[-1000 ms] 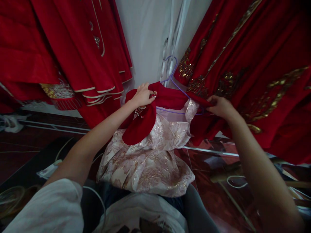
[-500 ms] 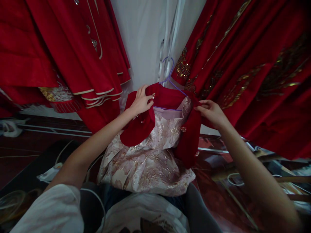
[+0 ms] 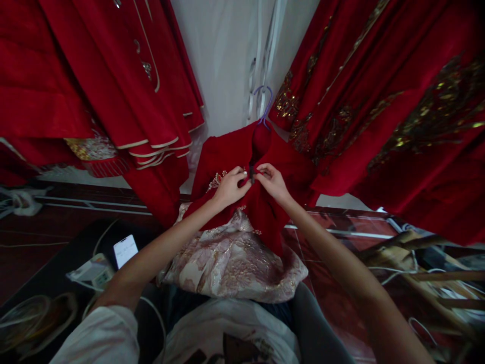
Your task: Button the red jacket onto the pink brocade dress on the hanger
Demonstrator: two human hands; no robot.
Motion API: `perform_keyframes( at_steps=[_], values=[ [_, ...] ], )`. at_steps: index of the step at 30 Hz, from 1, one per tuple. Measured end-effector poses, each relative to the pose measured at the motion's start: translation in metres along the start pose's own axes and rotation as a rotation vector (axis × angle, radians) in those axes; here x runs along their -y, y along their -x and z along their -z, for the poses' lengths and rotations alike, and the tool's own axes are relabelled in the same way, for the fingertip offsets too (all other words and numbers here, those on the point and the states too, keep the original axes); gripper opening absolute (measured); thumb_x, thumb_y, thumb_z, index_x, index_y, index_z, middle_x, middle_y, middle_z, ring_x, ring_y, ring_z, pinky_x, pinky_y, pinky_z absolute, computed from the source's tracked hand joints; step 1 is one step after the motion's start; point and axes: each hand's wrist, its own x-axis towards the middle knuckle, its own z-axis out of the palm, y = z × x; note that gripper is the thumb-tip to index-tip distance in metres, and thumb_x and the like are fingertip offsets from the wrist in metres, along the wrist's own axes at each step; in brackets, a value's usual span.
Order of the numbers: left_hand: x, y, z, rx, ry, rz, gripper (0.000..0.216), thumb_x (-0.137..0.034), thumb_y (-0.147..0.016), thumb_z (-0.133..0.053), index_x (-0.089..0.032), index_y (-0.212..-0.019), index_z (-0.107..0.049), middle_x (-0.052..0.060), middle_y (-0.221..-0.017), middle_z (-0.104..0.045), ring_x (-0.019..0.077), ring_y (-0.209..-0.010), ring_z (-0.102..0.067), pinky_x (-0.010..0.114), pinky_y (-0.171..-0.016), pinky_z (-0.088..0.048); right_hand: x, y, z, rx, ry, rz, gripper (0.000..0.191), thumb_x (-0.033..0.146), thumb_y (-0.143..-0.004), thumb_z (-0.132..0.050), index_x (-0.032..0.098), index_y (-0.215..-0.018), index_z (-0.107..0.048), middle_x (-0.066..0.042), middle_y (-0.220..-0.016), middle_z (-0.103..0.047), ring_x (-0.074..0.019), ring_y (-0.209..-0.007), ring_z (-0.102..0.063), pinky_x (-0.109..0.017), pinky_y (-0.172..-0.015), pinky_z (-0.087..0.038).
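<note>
A red cape (image 3: 223,151) with beaded trim hangs on a purple hanger (image 3: 267,98), over a pale pink brocade dress (image 3: 235,263) whose skirt rests on my lap. My left hand (image 3: 233,188) pinches the left front edge of the cape near the neckline. Just beside it, my right hand (image 3: 273,183) pinches the opposite front edge. The two edges nearly meet between my fingertips, with a small dark piece showing there. Most of the dress bodice is hidden under the cape.
Red garments (image 3: 159,101) hang at the left, and sequinned red garments (image 3: 379,126) at the right. Behind the hanger stand white doors (image 3: 223,60). A lit phone (image 3: 125,251) lies on a dark surface at lower left. Wooden pieces (image 3: 447,275) and cables lie at lower right.
Both my hands have come together at the middle, drawing the cape's front edges inward over the dress. The bodice and hanger arms are now covered. The phone has come into view.
</note>
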Motion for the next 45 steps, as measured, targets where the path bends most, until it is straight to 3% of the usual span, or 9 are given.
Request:
perform_keyframes(
  at_steps=[3,6,12,17,28,39,45],
  values=[
    [0.001,-0.002,-0.002,-0.151,0.200,0.153,0.028,-0.033,-0.084,-0.058,-0.020,-0.061,-0.048,-0.001,-0.067,-0.053,0.0124,-0.063,-0.053,0.027,-0.064,-0.046,-0.002,0.005,0.002,-0.048,-0.034,0.016,0.024,0.033,-0.066,-0.064,0.024,-0.084,-0.051,-0.001,-0.089,-0.058,-0.0157,-0.086,-0.057,-0.030,-0.081,-0.049],
    [0.006,-0.006,-0.011,-0.233,0.459,0.275,0.025,-0.029,-0.076,-0.067,-0.020,-0.066,-0.046,-0.004,-0.064,-0.053,0.0105,-0.062,-0.056,0.023,-0.063,-0.047,0.000,0.008,0.002,-0.087,-0.048,0.013,0.026,0.036,-0.067,-0.065,0.024,-0.087,-0.051,0.000,-0.090,-0.057,-0.0153,-0.086,-0.057,-0.029,-0.081,-0.049],
    [0.012,-0.011,-0.014,-0.158,0.682,0.349,0.021,-0.014,-0.067,-0.067,-0.019,-0.081,-0.052,-0.001,-0.079,-0.065,0.0097,-0.070,-0.064,0.023,-0.070,-0.051,0.005,0.009,0.001,0.009,-0.154,-0.019,0.034,0.038,-0.065,-0.072,0.025,-0.094,-0.057,0.000,-0.092,-0.061,-0.0140,-0.079,-0.060,-0.030,-0.079,-0.053],
    [0.009,-0.012,-0.005,-0.088,0.600,0.288,0.014,-0.014,-0.069,-0.064,-0.018,-0.081,-0.058,0.001,-0.082,-0.068,0.0104,-0.072,-0.065,0.024,-0.073,-0.052,0.002,0.011,0.001,0.008,-0.105,0.023,0.034,0.041,-0.069,-0.072,0.024,-0.095,-0.059,-0.003,-0.096,-0.065,-0.0155,-0.084,-0.063,-0.033,-0.086,-0.053],
    [0.000,-0.018,0.017,0.117,0.284,0.074,0.018,-0.014,-0.076,-0.057,-0.022,-0.093,-0.059,0.001,-0.084,-0.069,0.0139,-0.078,-0.067,0.024,-0.071,-0.053,0.000,0.008,0.004,-0.084,0.083,0.120,0.030,0.045,-0.080,-0.064,0.023,-0.100,-0.064,-0.005,-0.101,-0.068,-0.0175,-0.089,-0.067,-0.033,-0.084,-0.056],
    [0.000,-0.028,0.016,0.115,0.221,0.001,0.007,-0.025,-0.079,-0.059,-0.019,-0.083,-0.061,0.002,-0.081,-0.068,0.0137,-0.072,-0.063,0.024,-0.067,-0.050,0.010,0.012,0.008,-0.071,0.128,0.196,0.031,0.045,-0.080,-0.066,0.025,-0.103,-0.072,-0.005,-0.106,-0.066,-0.0194,-0.098,-0.066,-0.035,-0.089,-0.057],
    [0.000,-0.031,0.023,0.159,0.092,-0.080,0.008,-0.023,-0.081,-0.057,-0.018,-0.086,-0.061,0.001,-0.078,-0.066,0.0126,-0.069,-0.061,0.023,-0.066,-0.046,0.004,0.008,0.011,-0.048,0.100,0.197,0.033,0.043,-0.075,-0.072,0.022,-0.101,-0.073,-0.004,-0.100,-0.067,-0.0172,-0.088,-0.068,-0.034,-0.084,-0.059]
  ],
)
